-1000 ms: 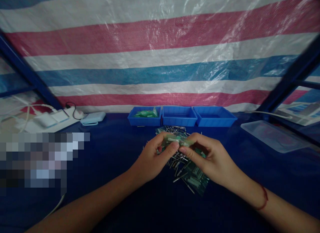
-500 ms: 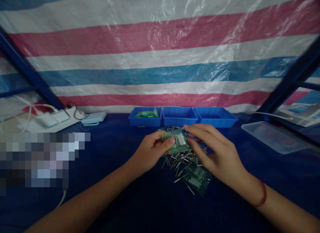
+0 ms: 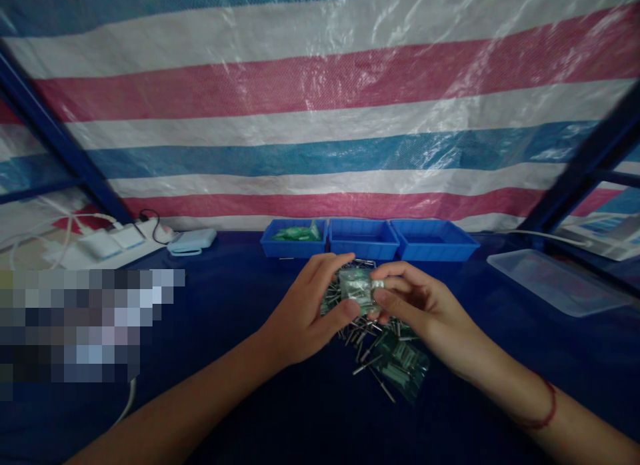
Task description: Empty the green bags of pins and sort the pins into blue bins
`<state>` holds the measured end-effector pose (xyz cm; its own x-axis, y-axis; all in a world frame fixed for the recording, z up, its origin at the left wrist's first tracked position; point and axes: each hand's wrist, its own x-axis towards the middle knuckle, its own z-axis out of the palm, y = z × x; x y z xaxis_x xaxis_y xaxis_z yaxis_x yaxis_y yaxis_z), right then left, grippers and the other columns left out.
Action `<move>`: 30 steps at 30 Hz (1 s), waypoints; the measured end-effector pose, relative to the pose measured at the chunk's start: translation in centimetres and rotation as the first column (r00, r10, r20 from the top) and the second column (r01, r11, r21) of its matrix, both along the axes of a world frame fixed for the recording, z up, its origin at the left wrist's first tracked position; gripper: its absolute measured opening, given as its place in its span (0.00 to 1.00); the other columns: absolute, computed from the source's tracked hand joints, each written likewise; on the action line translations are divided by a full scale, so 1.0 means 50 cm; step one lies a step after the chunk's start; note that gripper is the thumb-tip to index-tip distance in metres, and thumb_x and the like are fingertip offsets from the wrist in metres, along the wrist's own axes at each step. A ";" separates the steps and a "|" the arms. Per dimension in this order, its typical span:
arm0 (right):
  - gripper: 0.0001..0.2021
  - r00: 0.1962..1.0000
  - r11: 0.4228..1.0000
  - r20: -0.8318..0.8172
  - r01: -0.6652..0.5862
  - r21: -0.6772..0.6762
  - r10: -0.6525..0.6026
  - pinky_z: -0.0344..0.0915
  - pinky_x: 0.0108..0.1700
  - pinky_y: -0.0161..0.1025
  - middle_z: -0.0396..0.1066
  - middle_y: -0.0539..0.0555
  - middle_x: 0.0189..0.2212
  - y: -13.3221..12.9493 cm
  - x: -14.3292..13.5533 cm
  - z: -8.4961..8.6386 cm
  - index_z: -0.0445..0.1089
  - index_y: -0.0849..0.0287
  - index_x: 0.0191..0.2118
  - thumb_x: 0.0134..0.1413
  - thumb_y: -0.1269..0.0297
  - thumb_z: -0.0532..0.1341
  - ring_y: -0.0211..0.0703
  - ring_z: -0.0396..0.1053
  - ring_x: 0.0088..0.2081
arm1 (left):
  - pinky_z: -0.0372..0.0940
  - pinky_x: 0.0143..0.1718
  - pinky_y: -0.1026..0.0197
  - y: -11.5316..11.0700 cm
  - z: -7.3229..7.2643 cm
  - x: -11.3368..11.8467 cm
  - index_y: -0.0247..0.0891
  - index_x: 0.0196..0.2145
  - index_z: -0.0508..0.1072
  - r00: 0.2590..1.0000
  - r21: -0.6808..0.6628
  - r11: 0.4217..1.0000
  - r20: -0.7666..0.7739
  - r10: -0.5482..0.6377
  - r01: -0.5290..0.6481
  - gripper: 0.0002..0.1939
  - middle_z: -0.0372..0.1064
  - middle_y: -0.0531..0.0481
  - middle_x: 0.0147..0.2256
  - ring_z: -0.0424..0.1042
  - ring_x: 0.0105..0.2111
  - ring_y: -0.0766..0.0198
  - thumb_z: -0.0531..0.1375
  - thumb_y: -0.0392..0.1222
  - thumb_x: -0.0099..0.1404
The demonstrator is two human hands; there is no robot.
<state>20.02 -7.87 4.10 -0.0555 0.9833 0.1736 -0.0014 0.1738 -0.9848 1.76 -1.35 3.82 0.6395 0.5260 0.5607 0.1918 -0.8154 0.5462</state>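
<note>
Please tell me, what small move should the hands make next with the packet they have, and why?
Probably close the left hand gently on the packet: its thumb and index finger stand wide apart, while the right hand pinches the packet's right side. Loose metal pins lie around below, so a steadier grip seems wise.

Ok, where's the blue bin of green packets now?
In the head view, the blue bin of green packets sits at the far edge of the table, just left of the middle blue bin, beyond the left hand.
</note>
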 end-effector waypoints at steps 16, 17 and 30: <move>0.15 0.880 0.951 0.414 0.118 0.286 -0.234 0.67 0.27 0.37 0.67 0.53 0.37 -0.010 0.029 0.022 0.57 0.54 0.48 0.57 0.56 0.54 0.37 0.69 0.29 | 0.65 0.35 0.57 0.281 0.042 -0.046 0.33 0.46 0.65 0.749 -0.187 0.739 0.027 0.662 -0.647 0.19 0.72 0.46 0.32 0.72 0.33 0.57 0.57 0.47 0.60; 0.15 0.860 0.948 0.451 0.104 0.302 -0.238 0.66 0.27 0.36 0.68 0.53 0.36 -0.013 0.031 0.027 0.58 0.55 0.48 0.57 0.57 0.54 0.37 0.69 0.29 | 0.64 0.37 0.55 0.294 0.042 -0.050 0.33 0.44 0.67 0.735 -0.160 0.724 -0.010 0.678 -0.671 0.18 0.71 0.44 0.32 0.72 0.34 0.55 0.58 0.46 0.58; 0.16 0.397 0.921 0.868 -0.358 -0.154 0.299 0.55 0.25 0.33 0.67 0.46 0.25 -0.026 0.097 0.030 0.69 0.58 0.32 0.33 0.60 0.70 0.35 0.63 0.26 | 0.55 0.50 0.54 0.091 0.015 -0.004 0.43 0.39 0.73 0.922 0.193 0.935 -0.196 0.333 -0.297 0.08 0.67 0.50 0.42 0.64 0.45 0.60 0.55 0.40 0.63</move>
